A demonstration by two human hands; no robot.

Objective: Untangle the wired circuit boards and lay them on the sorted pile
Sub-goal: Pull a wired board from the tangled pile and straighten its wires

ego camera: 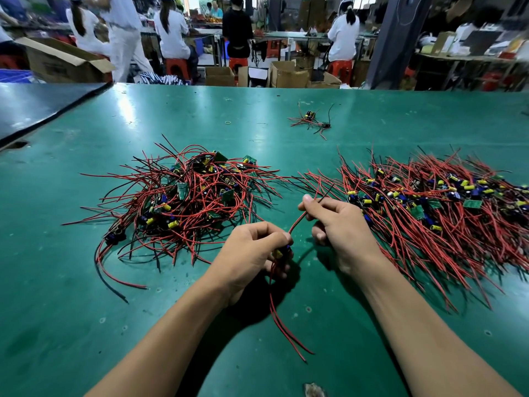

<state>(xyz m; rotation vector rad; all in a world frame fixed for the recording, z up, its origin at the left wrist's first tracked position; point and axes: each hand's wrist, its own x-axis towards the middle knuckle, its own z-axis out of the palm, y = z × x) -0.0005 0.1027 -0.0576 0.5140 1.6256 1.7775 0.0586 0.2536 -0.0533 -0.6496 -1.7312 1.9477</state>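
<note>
A tangled heap of circuit boards [183, 196] with red and black wires lies at centre left on the green table [71, 282]. On the right lies the sorted pile [429, 202], its wires combed towards me. My left hand [252, 259] grips one small circuit board [282, 252] with yellow and blue parts; two red wires hang down from it. My right hand [340, 224] pinches the red and black wires [297, 222] that run up from that board.
A small separate cluster of wired boards [310, 121] lies further back at centre. A dark mat [37, 107] covers the far left corner. Beyond the table's far edge are cardboard boxes, red stools and several people at benches.
</note>
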